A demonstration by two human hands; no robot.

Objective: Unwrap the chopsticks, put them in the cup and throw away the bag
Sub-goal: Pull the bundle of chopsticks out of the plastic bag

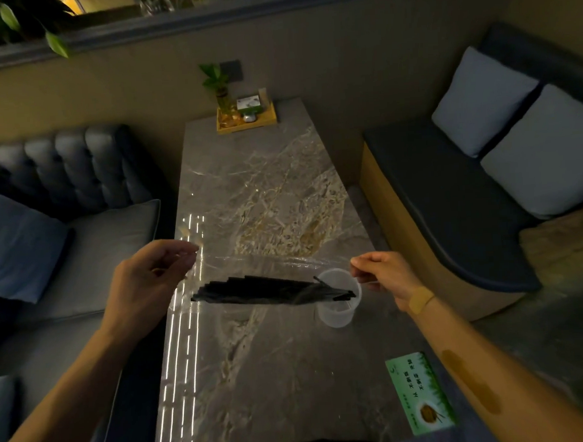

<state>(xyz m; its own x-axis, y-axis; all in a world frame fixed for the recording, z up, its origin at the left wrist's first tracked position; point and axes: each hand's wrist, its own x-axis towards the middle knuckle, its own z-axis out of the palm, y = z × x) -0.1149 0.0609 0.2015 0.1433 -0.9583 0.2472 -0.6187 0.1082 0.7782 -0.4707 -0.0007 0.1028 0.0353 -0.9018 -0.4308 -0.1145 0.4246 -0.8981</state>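
A clear plastic bag (272,266) is stretched level above the marble table (265,195). My left hand (149,280) pinches its left end and my right hand (386,277) pinches its right end. A bundle of black chopsticks (263,290) lies along the bag's lower edge. The tips at the right end stick out over the rim of a translucent plastic cup (337,305), which stands upright on the table just below my right hand.
A green printed card (421,392) lies near the table's front right. A yellow tray (245,117) with a small plant and a box sits at the far end. A grey sofa (81,183) runs along the left, a cushioned bench (449,194) along the right.
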